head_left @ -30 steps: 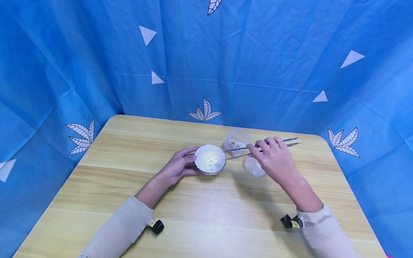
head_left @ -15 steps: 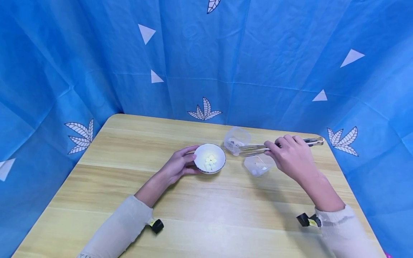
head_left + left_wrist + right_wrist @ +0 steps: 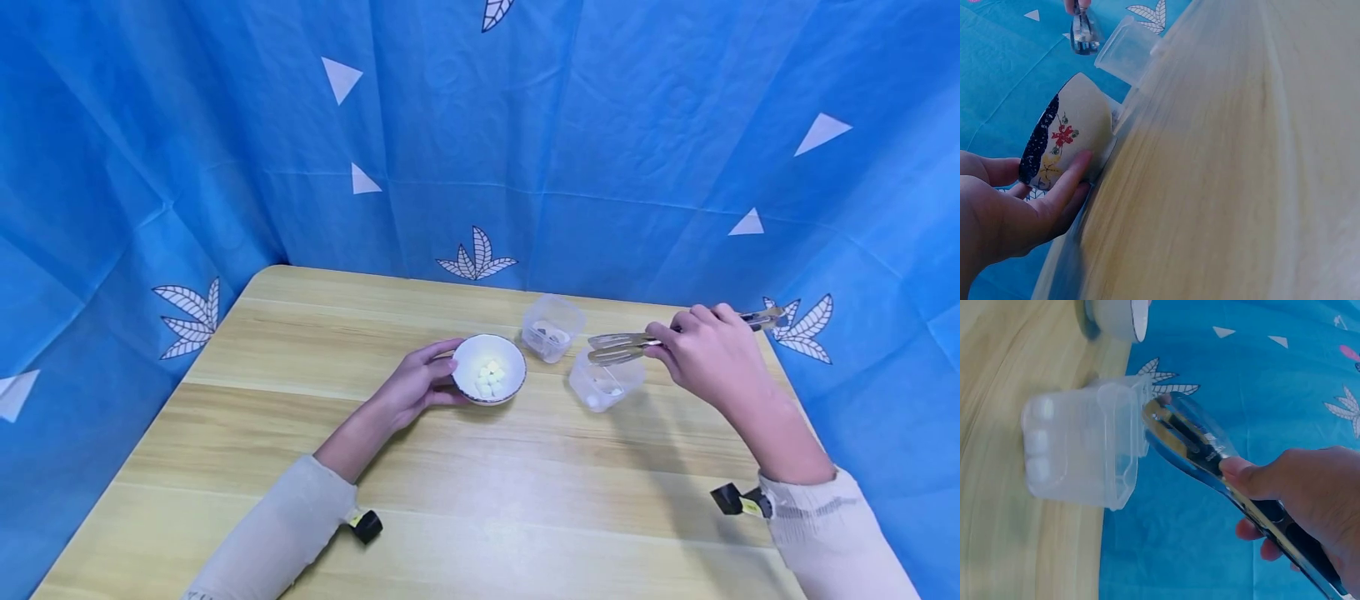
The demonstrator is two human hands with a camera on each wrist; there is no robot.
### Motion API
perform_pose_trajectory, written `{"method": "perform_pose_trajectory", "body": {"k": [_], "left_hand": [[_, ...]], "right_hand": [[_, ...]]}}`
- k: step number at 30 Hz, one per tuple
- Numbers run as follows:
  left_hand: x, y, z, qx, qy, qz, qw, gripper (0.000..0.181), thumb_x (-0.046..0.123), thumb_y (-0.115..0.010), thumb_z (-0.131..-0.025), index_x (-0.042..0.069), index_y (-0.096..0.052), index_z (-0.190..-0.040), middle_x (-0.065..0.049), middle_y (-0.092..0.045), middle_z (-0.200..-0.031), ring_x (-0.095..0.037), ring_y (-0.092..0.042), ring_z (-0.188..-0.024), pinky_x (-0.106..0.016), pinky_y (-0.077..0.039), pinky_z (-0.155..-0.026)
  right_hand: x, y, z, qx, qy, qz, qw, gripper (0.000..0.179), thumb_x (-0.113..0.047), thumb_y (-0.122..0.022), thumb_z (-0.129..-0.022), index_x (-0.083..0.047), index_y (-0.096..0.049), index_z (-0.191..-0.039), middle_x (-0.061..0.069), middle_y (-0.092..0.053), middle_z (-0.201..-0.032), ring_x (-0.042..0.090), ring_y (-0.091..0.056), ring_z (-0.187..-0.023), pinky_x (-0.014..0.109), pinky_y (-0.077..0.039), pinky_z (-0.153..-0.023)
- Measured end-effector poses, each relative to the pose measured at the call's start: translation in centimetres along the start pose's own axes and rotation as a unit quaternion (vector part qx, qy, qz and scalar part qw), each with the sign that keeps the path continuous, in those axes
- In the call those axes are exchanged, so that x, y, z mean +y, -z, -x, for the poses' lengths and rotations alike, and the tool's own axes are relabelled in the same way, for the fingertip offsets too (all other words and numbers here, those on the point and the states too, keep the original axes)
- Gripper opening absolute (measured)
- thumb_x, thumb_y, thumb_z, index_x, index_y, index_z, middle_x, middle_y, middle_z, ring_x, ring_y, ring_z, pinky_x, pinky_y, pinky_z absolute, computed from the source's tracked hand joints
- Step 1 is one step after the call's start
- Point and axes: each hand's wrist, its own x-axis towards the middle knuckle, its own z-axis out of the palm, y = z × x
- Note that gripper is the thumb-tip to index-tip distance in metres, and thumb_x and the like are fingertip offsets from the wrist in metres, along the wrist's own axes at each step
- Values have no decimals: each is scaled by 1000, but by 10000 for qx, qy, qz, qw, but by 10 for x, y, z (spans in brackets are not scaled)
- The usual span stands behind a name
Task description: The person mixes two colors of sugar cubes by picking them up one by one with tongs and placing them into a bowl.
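My left hand (image 3: 412, 387) grips a white bowl (image 3: 468, 353) by its near left side, with the thumb at the rim. Several small white pieces (image 3: 490, 379) lie inside the bowl. The left wrist view shows the flowered outside of the bowl (image 3: 1088, 112). My right hand (image 3: 708, 357) holds metal tongs (image 3: 1194, 447), their ends slightly apart with nothing seen between them. Those ends hover over a clear plastic container (image 3: 628, 385). White pieces (image 3: 1038, 442) sit at the bottom of this container in the right wrist view.
A second clear container (image 3: 567, 313) stands behind, between the bowl and the first container, with small dark-marked pieces in it. The wooden table (image 3: 480, 500) ends at a blue patterned curtain (image 3: 480, 125).
My right hand has moved right with the tongs, from beside the bowl to over the nearer container. The tongs' ends have come closer together. The left hand and bowl have stayed put.
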Motion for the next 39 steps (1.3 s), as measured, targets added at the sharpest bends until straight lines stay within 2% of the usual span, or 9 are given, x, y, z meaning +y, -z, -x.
{"method": "perform_pose_trajectory", "body": {"k": [3, 9, 14, 20, 24, 30, 34, 39], "left_hand": [[0, 0, 0, -23, 5, -4, 10000, 53, 8, -49, -107, 19, -43, -158, -19, -48, -156, -39, -58, -133, -55, -62, -99], [1, 0, 1, 17, 46, -16, 10000, 52, 9, -49, -108, 20, -43, -158, -18, -49, -154, -37, -59, -131, -54, -62, -99], [1, 0, 1, 25, 35, -20, 10000, 52, 9, -49, -107, 20, -43, -158, -19, -49, -155, -38, -59, -131, -54, -62, -99], [1, 0, 0, 25, 60, -10, 10000, 52, 9, -49, -108, 21, -43, -158, -18, -48, -155, -38, -58, -132, -55, -62, -99], [1, 0, 0, 22, 60, -10, 10000, 52, 9, -49, -108, 21, -44, -158, -18, -49, -155, -39, -58, -133, -55, -62, -99], [0, 1, 0, 6, 23, 9, 10000, 52, 9, -48, -108, 19, -43, -158, -20, -47, -156, -40, -57, -134, -55, -62, -99], [-1, 1, 0, -21, 1, 12, 10000, 52, 8, -48, -108, 18, -42, -159, -21, -46, -156, -41, -56, -134, -56, -62, -99], [-1, 1, -1, 23, 31, 10, 10000, 51, 8, -49, -107, 19, -45, -157, -19, -48, -154, -39, -58, -132, -55, -62, -98]], "right_hand": [[3, -1, -1, -195, 127, -47, 9997, 19, -29, -80, -85, -13, -74, -92, 12, -71, -75, 32, -63, -74, 43, -45, -65], [6, -6, -6, -377, 412, -188, 9983, 18, -25, -84, -80, -15, -77, -93, 8, -67, -74, 29, -58, -73, 48, -47, -77], [3, -8, -9, -652, 531, -208, 9962, 20, -25, -87, -78, -19, -79, -96, 7, -68, -78, 28, -57, -79, 50, -44, -81], [-4, -6, -14, -1424, 456, -43, 9887, 30, -30, -89, -76, -23, -79, -103, 6, -70, -89, 28, -56, -89, 56, -42, -90], [-6, -4, -19, -1789, 518, 76, 9825, 29, -31, -89, -78, -25, -80, -106, 5, -71, -93, 29, -55, -92, 56, -41, -91], [-6, -9, -22, -2107, 554, -17, 9760, 31, -31, -90, -77, -26, -81, -106, 4, -71, -96, 28, -55, -93, 58, -42, -95], [-3, -15, -23, -2167, 523, -171, 9747, 32, -34, -90, -75, -27, -82, -105, 3, -72, -95, 27, -55, -92, 61, -41, -98], [2, -18, -26, -2377, 433, -378, 9696, 34, -36, -88, -78, -26, -82, -109, 3, -74, -100, 27, -55, -95, 63, -39, -102]]}}
